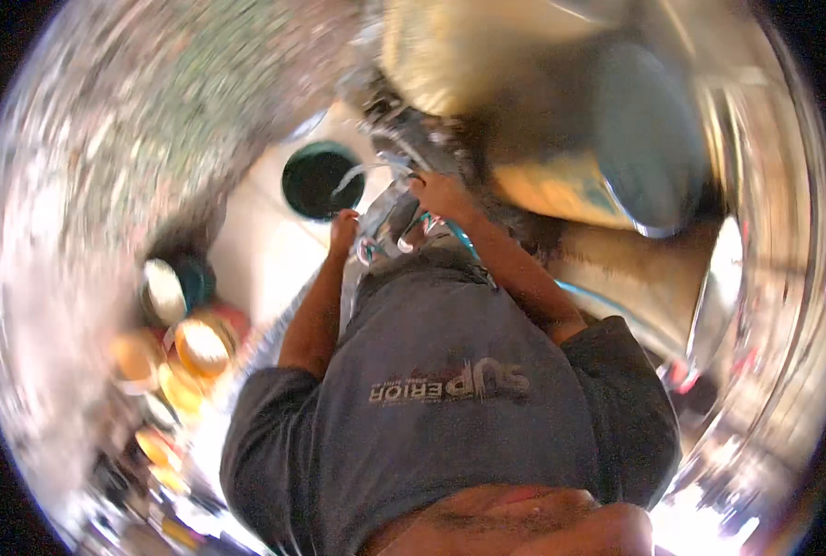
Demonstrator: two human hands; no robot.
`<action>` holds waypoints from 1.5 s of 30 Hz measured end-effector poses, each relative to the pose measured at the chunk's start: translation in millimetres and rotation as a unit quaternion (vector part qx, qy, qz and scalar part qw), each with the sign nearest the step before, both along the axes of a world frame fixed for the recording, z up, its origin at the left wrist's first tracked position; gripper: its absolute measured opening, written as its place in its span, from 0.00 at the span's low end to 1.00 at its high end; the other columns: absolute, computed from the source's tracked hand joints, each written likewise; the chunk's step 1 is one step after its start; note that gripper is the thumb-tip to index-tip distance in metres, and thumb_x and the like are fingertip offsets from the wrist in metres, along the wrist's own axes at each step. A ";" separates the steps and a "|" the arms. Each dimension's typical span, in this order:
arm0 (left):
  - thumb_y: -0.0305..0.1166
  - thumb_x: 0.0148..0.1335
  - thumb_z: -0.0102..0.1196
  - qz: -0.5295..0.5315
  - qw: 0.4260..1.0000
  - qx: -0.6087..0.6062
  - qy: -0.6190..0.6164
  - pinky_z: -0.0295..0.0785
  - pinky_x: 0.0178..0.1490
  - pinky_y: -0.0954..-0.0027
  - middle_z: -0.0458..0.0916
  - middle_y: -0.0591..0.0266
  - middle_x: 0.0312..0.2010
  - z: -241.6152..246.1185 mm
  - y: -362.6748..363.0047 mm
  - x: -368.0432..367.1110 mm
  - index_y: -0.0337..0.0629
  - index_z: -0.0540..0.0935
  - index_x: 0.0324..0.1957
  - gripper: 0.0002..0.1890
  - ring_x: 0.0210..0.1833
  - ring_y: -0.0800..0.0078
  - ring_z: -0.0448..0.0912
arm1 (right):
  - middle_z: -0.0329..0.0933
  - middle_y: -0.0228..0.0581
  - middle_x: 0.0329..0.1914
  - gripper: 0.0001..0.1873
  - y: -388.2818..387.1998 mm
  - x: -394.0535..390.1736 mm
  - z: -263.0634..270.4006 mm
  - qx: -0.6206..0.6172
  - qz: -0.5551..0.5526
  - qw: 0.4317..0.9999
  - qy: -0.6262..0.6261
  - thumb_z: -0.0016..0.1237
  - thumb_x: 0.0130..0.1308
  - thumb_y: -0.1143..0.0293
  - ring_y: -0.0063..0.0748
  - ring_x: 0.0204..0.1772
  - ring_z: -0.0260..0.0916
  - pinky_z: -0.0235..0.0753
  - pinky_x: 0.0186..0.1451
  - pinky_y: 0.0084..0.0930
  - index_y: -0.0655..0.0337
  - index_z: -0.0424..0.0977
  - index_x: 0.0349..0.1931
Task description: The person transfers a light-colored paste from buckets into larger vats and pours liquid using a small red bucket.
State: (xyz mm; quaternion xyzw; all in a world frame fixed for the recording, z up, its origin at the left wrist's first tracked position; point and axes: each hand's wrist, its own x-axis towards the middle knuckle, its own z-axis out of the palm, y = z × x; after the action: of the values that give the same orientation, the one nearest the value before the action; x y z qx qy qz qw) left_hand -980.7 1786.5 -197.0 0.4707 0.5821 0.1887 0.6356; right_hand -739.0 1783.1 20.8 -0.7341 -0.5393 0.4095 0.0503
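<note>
My left hand (345, 228) is raised in front of me, with its fingers bent, just below a dark green round bucket (313, 187). My right hand (446, 197) is curled beside a crumpled greyish thing (388, 217) that lies between both hands and may be plastic. Blur hides whether either hand grips it. A pale thin strand (361, 169) arcs from the bucket's mouth towards my right hand. Under my right forearm runs a teal hose or cord (463, 240), which shows again farther right.
A pale flat surface (260, 243) lies around the bucket. At upper right stands a big yellowish-brown vessel (552, 191) with a grey rounded face. Several orange and yellow containers (204, 345) cluster at lower left. Blurred rough ground (176, 104) spreads at upper left.
</note>
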 end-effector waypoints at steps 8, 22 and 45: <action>0.35 0.56 0.50 -0.682 0.692 0.167 -0.168 0.67 0.52 0.61 0.70 0.53 0.48 126.8 -68.8 199.8 0.36 0.64 0.54 0.24 0.47 0.64 0.72 | 0.74 0.49 0.24 0.18 -46.1 65.8 -41.5 0.089 -0.096 0.987 -0.093 0.35 0.61 0.56 0.51 0.29 0.75 0.76 0.34 0.43 0.62 0.73 0.32; 0.47 0.56 0.48 -0.303 0.930 -0.201 0.047 0.63 0.50 0.45 0.71 0.52 0.48 38.1 -165.4 335.8 0.48 0.57 0.59 0.31 0.49 0.54 0.70 | 0.72 0.50 0.24 0.12 -458.6 225.0 -70.1 0.157 -0.424 0.878 -0.158 0.41 0.52 0.61 0.51 0.34 0.72 0.71 0.37 0.42 0.61 0.72 0.24; 0.21 0.54 0.44 -0.809 0.393 0.378 -0.217 0.69 0.48 0.67 0.77 0.48 0.43 374.7 -635.0 820.5 0.37 0.69 0.53 0.22 0.46 0.62 0.77 | 0.70 0.38 0.46 0.24 -819.7 500.4 152.8 0.338 -0.457 0.673 -0.472 0.55 0.48 0.59 0.40 0.54 0.64 0.66 0.50 0.43 0.48 0.69 0.48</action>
State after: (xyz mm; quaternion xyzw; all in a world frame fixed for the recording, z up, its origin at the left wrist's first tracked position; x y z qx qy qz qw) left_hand -160.2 1151.5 177.7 0.8557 -0.3614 -0.1179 0.3510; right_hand -238.6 963.4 173.6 -0.9174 -0.1895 -0.2762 0.2148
